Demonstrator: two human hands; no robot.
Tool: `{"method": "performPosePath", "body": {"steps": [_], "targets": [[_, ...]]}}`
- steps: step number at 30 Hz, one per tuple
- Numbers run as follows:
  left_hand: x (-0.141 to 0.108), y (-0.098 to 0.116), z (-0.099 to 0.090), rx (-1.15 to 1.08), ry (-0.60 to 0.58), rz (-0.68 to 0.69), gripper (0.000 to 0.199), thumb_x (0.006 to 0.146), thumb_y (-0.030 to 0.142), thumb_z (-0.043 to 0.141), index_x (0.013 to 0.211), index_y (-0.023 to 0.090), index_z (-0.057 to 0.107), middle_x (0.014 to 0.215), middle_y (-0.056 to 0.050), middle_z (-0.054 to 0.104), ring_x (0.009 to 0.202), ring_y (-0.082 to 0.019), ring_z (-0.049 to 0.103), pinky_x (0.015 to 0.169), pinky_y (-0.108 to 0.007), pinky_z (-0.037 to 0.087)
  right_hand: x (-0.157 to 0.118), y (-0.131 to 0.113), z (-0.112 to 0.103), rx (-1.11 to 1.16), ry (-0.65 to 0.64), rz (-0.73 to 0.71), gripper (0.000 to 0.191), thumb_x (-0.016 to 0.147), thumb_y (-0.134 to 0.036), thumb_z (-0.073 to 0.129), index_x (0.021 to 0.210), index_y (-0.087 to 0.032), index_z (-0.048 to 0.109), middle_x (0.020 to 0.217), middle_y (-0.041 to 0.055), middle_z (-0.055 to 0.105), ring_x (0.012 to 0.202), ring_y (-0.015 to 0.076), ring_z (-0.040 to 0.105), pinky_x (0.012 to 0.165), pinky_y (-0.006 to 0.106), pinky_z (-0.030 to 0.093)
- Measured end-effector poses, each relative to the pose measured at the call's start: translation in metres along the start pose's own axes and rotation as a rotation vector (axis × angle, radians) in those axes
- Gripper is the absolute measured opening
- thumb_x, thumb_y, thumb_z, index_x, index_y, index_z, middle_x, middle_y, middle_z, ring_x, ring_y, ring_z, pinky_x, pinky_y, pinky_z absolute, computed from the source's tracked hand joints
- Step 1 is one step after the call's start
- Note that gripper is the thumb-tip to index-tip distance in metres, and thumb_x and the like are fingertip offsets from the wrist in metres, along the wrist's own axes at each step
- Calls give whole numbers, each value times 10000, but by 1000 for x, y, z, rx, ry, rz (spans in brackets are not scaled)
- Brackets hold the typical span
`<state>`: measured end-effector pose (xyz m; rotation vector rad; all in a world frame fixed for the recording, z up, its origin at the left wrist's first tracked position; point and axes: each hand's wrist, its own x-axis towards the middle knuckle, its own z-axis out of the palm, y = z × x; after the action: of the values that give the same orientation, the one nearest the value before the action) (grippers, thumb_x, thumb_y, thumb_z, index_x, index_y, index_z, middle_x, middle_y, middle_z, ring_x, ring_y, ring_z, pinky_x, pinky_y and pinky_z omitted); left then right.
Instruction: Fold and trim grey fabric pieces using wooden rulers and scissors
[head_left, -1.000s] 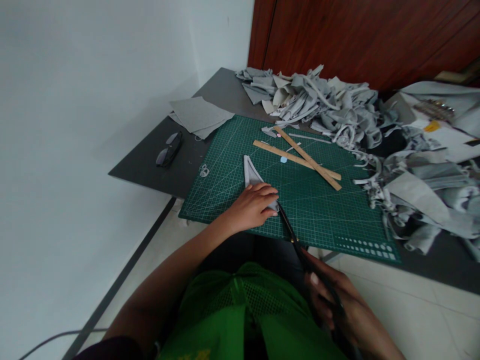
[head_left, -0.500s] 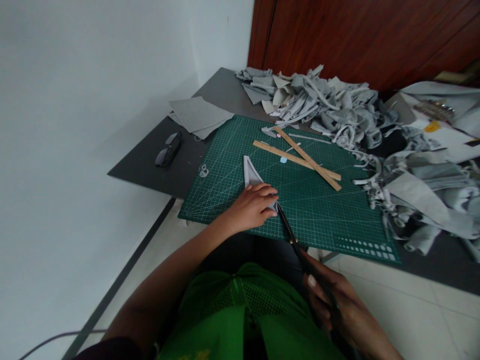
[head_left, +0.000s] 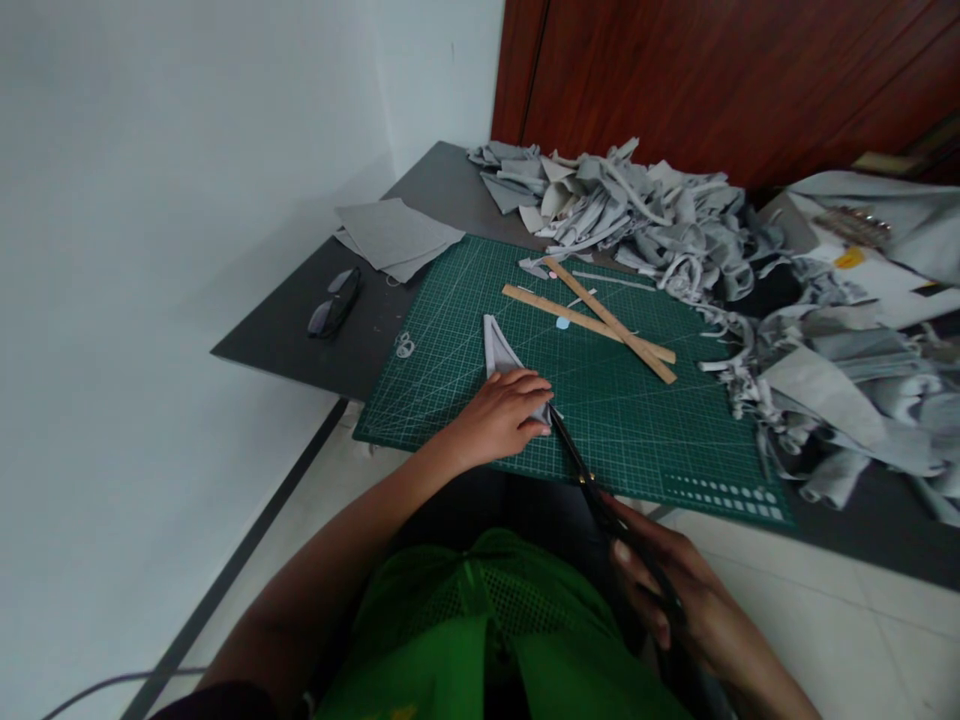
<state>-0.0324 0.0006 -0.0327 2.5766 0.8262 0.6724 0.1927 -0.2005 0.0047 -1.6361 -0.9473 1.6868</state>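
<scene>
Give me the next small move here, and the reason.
Probably slide the left hand slightly back along the grey fabric piece, away from the scissors. Its fingertips rest right beside the blade tips, and the right hand has the scissors in its grip, so a snip there might come close to skin.

Dark-grey table (head_left: 289, 345): green gridded rectangular mat (head_left: 600, 395)
Left of mat: black-framed glasses (head_left: 343, 303)
Right of mat: heaped grey fabric scraps (head_left: 821, 390)

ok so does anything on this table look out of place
Only untidiness: gray cloth scraps sprawl in a tangle toward the right, some trailing onto the green mat, where two wooden rulers lie crossed. Nothing odd shows around the scissors in the right hand.
</scene>
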Motion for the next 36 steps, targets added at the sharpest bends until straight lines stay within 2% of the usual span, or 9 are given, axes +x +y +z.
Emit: {"method": "performPosePath", "body": {"steps": [6, 11, 15, 19, 26, 32, 36], "targets": [[0, -2, 2, 1, 16, 11, 411, 919, 260, 779, 1301, 205, 637, 1409, -74, 652, 1404, -290, 517, 1148, -508, 437, 4, -2, 4, 29, -21, -9, 869, 927, -601, 681, 1644, -222, 371, 577, -114, 343, 432, 65, 289, 353, 167, 322], [-2, -1, 2, -30, 48, 23, 501, 910, 243, 783, 1356, 202, 558, 1426, -101, 612, 1421, -289, 497, 1181, -509, 428, 6, 1, 4, 45, -3, 1, 897, 916, -616, 689, 1647, -212, 362, 566, -113, 350, 436, 67, 285, 354, 171, 314], [-4, 2, 1, -33, 104, 6, 419, 885, 258, 804, 1231, 201, 575, 1419, -123, 546, 1456, -309, 429, 1217, -537, 393, 6, 4, 4, 79, 0, 3, 916, 886, -638, 708, 1633, -211, 393, 578, -102, 384, 435, 63, 286, 348, 172, 295], [-5, 4, -1, -10, 135, -56, 344, 851, 314, 842, 1088, 200, 619, 1313, -105, 536, 1312, -301, 503, 1161, -526, 445, 6, 5, 5, 92, 3, -10, 866, 894, -635, 699, 1610, -221, 439, 565, -102, 389, 423, 62, 288, 348, 172, 284], [-3, 5, -4, 13, 63, -55, 302, 879, 337, 820, 1101, 194, 674, 1168, -69, 616, 1196, -275, 540, 1086, -462, 478, 6, 5, 5, 99, 6, -4, 886, 878, -649, 713, 1603, -214, 450, 564, -105, 395, 413, 59, 298, 349, 173, 282], [-1, 5, -6, 36, 23, -61, 375, 895, 356, 803, 1203, 194, 664, 1298, -78, 639, 1230, -291, 537, 1074, -474, 465, 6, 3, 6, 92, -3, -11, 822, 922, -596, 696, 1616, -246, 429, 602, -97, 415, 426, 59, 324, 369, 174, 304], [-1, 4, -6, 34, 21, -54, 369, 906, 354, 789, 1225, 215, 667, 1333, -63, 644, 1232, -295, 535, 1072, -478, 458, 6, 3, 6, 49, -33, -2, 836, 948, -594, 666, 1642, -229, 375, 549, -109, 381, 423, 70, 317, 384, 184, 308]]}}
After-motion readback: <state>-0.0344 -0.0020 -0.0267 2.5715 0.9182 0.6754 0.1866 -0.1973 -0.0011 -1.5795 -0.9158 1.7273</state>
